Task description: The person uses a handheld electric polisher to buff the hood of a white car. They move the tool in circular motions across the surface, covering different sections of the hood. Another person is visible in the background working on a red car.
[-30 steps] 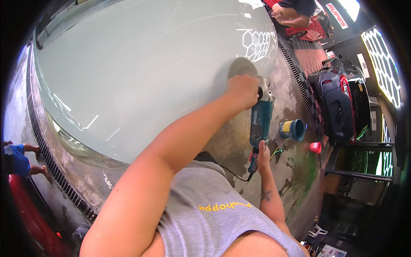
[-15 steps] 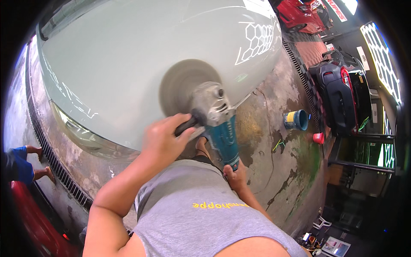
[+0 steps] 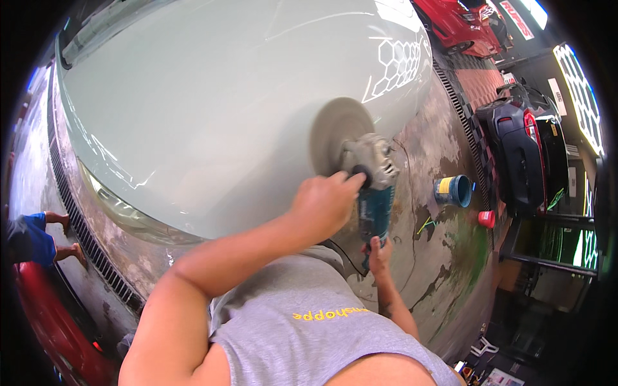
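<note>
A teal and grey rotary polisher [image 3: 376, 204] is in both my hands. Its round pad [image 3: 331, 132], blurred as if spinning, lies against the right-hand part of a pale grey-green car hood [image 3: 193, 109]. My left hand [image 3: 327, 204] is closed around the black side handle [image 3: 362, 175] next to the metal head. Lower down, my right hand [image 3: 380, 255] grips the rear end of the teal body. A dark cord [image 3: 351, 262] runs from near that end. Bright hexagon-shaped light reflections show on the hood.
A blue bucket [image 3: 453, 191] and a small red container [image 3: 486, 219] stand on the wet, stained floor at right. Beyond a drain grate [image 3: 458, 96] is a dark car [image 3: 512, 151]. A person in blue shorts [image 3: 38, 241] stands at far left, near a red car [image 3: 55, 321].
The polisher has moved right across the hood toward its right edge, both hands moving with it. My left arm now reaches further across my body.
</note>
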Demonstrator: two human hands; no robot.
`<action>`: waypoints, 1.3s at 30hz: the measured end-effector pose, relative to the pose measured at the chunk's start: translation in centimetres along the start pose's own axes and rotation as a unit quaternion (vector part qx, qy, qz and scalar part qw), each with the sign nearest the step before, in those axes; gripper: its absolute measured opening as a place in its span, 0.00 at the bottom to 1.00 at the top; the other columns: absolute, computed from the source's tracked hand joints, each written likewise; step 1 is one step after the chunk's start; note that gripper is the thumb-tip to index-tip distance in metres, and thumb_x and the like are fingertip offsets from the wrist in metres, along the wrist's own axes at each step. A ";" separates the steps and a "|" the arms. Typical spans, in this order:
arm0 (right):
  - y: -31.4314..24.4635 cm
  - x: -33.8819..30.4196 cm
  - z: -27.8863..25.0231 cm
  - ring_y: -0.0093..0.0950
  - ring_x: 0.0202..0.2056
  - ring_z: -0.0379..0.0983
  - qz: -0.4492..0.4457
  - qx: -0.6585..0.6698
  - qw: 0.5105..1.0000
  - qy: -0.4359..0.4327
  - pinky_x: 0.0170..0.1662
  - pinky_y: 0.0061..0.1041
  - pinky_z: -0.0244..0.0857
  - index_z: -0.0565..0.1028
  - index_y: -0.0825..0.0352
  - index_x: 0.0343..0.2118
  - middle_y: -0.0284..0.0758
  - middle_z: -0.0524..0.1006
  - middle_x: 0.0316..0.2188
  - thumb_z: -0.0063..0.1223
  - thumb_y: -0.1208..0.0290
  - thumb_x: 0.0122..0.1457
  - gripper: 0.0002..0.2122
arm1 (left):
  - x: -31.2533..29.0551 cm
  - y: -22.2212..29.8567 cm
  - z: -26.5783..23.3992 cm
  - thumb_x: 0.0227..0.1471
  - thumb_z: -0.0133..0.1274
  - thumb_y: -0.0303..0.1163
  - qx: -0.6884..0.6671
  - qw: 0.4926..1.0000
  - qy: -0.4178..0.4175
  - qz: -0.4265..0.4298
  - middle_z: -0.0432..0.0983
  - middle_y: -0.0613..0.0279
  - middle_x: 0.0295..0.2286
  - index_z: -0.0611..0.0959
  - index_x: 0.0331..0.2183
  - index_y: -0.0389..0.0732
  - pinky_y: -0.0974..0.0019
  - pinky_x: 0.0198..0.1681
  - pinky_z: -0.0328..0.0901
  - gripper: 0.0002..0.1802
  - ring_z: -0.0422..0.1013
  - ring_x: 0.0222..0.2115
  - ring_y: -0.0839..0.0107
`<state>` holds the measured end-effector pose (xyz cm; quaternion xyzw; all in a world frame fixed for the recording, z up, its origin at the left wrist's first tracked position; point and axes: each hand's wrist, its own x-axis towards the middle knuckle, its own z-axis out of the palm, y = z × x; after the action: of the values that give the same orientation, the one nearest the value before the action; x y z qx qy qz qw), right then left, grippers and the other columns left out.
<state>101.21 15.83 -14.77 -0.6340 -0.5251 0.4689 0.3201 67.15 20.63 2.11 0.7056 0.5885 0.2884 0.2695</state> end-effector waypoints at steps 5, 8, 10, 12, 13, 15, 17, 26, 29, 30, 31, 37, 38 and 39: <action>-1.7 10.6 -8.3 0.27 0.20 0.75 0.073 -0.003 0.997 0.007 0.26 0.27 0.67 0.75 0.69 0.35 0.35 0.77 0.18 0.49 0.33 0.67 0.33 | 17.1 4.1 5.5 0.56 0.60 0.30 0.036 0.998 -0.039 0.029 0.86 0.50 0.36 0.87 0.40 0.43 0.46 0.41 0.76 0.09 0.83 0.38 0.47; -0.9 14.5 -11.4 0.28 0.20 0.75 0.112 0.017 0.994 -0.009 0.26 0.27 0.67 0.76 0.68 0.34 0.35 0.76 0.18 0.46 0.30 0.67 0.35 | 22.1 5.3 8.0 0.53 0.59 0.28 0.033 0.999 -0.041 0.015 0.86 0.49 0.34 0.87 0.35 0.42 0.47 0.42 0.76 0.06 0.83 0.38 0.47; -0.5 14.6 -11.4 0.27 0.19 0.75 0.130 0.047 0.990 -0.007 0.25 0.27 0.68 0.76 0.68 0.35 0.36 0.77 0.18 0.47 0.30 0.66 0.35 | 22.5 5.9 8.8 0.53 0.59 0.28 0.035 0.998 -0.060 0.008 0.86 0.49 0.35 0.88 0.36 0.43 0.48 0.42 0.76 0.08 0.83 0.39 0.47; 0.5 12.9 -10.9 0.27 0.20 0.75 0.127 0.040 0.991 -0.010 0.25 0.27 0.68 0.76 0.68 0.35 0.35 0.76 0.18 0.49 0.30 0.65 0.35 | 21.1 5.9 9.0 0.55 0.59 0.30 0.039 0.996 -0.084 0.007 0.86 0.49 0.37 0.88 0.41 0.44 0.48 0.43 0.76 0.11 0.83 0.39 0.48; 0.9 11.6 -10.2 0.26 0.20 0.75 0.125 0.039 0.991 -0.008 0.25 0.27 0.68 0.76 0.68 0.36 0.35 0.76 0.18 0.50 0.30 0.65 0.35 | 19.6 5.8 8.8 0.57 0.59 0.31 0.049 0.995 -0.088 -0.004 0.86 0.50 0.37 0.87 0.44 0.44 0.48 0.43 0.76 0.12 0.83 0.40 0.49; 1.4 8.2 -8.1 0.25 0.20 0.75 0.103 0.052 0.993 -0.016 0.25 0.27 0.68 0.76 0.68 0.36 0.34 0.76 0.19 0.54 0.32 0.64 0.33 | 14.9 5.2 7.9 0.60 0.59 0.34 0.069 0.992 -0.098 -0.026 0.85 0.50 0.39 0.86 0.50 0.46 0.49 0.44 0.76 0.16 0.82 0.41 0.50; 2.5 4.0 -5.0 0.24 0.20 0.75 0.081 0.063 0.994 -0.027 0.25 0.26 0.68 0.76 0.68 0.36 0.33 0.76 0.19 0.58 0.34 0.63 0.32 | 9.3 3.9 6.5 0.63 0.58 0.38 0.050 0.994 -0.096 -0.029 0.85 0.51 0.41 0.83 0.55 0.47 0.49 0.45 0.75 0.20 0.81 0.42 0.50; 5.7 -14.3 9.5 0.34 0.37 0.83 0.001 0.001 0.998 -0.063 0.43 0.35 0.75 0.79 0.72 0.45 0.41 0.85 0.34 0.72 0.45 0.54 0.31 | -16.8 -1.5 -1.7 0.56 0.67 0.31 0.040 0.998 0.038 -0.037 0.85 0.51 0.43 0.87 0.51 0.44 0.54 0.41 0.78 0.20 0.83 0.41 0.49; 2.9 -17.1 12.6 0.42 0.44 0.83 -0.004 -0.028 0.995 -0.099 0.51 0.38 0.73 0.79 0.69 0.53 0.46 0.85 0.41 0.74 0.47 0.50 0.34 | -24.2 -4.1 -3.3 0.53 0.69 0.29 0.079 0.994 0.074 -0.035 0.85 0.48 0.44 0.87 0.51 0.43 0.55 0.41 0.79 0.22 0.83 0.41 0.48; 2.3 -17.3 13.2 0.45 0.44 0.83 -0.007 -0.048 0.991 -0.126 0.51 0.38 0.73 0.79 0.68 0.54 0.47 0.85 0.43 0.74 0.46 0.50 0.35 | -26.2 -4.5 -3.7 0.53 0.69 0.28 0.096 0.992 0.079 -0.039 0.85 0.48 0.44 0.87 0.51 0.43 0.55 0.41 0.79 0.22 0.83 0.41 0.48; 2.7 -17.3 13.8 0.46 0.44 0.83 -0.027 -0.044 0.991 -0.124 0.51 0.38 0.73 0.79 0.67 0.54 0.47 0.85 0.42 0.74 0.45 0.49 0.35 | -27.3 -4.7 -3.8 0.52 0.70 0.28 0.110 0.990 0.084 -0.040 0.85 0.47 0.44 0.87 0.51 0.42 0.55 0.42 0.79 0.23 0.83 0.41 0.48; 10.1 -12.6 16.1 0.41 0.41 0.83 -0.090 0.050 0.993 -0.060 0.48 0.37 0.74 0.80 0.70 0.49 0.41 0.85 0.40 0.72 0.37 0.49 0.38 | -23.4 -4.1 -0.6 0.54 0.68 0.28 0.117 0.990 0.071 0.010 0.84 0.51 0.47 0.86 0.52 0.43 0.54 0.39 0.79 0.23 0.83 0.38 0.50; 10.5 -11.5 15.2 0.38 0.39 0.83 -0.060 0.061 0.994 -0.065 0.46 0.36 0.75 0.80 0.70 0.47 0.39 0.85 0.39 0.71 0.35 0.49 0.38 | -21.5 -3.6 0.2 0.55 0.67 0.29 0.122 0.991 0.055 0.016 0.83 0.52 0.47 0.85 0.53 0.44 0.53 0.38 0.78 0.23 0.83 0.37 0.50; 11.0 -10.5 14.1 0.35 0.36 0.82 -0.029 0.071 0.995 -0.066 0.44 0.35 0.75 0.80 0.71 0.44 0.38 0.84 0.37 0.70 0.34 0.50 0.38 | -19.1 -3.1 1.2 0.56 0.66 0.30 0.125 0.991 0.037 0.026 0.83 0.53 0.47 0.84 0.55 0.45 0.53 0.37 0.78 0.24 0.83 0.36 0.50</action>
<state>92.03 1.82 -26.96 -0.5618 -0.5286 0.5363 0.3425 63.23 2.27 -2.69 0.7375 0.6111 0.2453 0.1499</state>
